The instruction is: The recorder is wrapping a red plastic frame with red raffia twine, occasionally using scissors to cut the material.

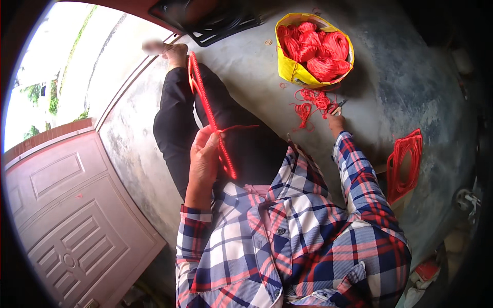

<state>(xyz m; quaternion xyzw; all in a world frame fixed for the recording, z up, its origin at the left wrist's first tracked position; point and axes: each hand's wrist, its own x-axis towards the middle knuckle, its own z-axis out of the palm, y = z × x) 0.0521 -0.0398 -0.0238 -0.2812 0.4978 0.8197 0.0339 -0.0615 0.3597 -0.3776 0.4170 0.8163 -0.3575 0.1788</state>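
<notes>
My left hand [204,154] grips a long frame wrapped in red cord [205,105], which lies along my outstretched black-trousered leg toward my foot. A loose red strand runs from that hand to the right. My right hand [336,120] reaches out to the concrete floor and closes on a small pair of scissors [339,107] beside a tangle of loose red cord [310,105]. Just beyond stands a yellow bag [292,69] filled with bundles of red cord [316,49].
A stack of finished red wrapped frames [405,164] leans at my right. A reddish-brown panelled door [67,205] lies open at the left, by the threshold. A black grille-like object [215,23] sits at the top. Small items lie at the lower right.
</notes>
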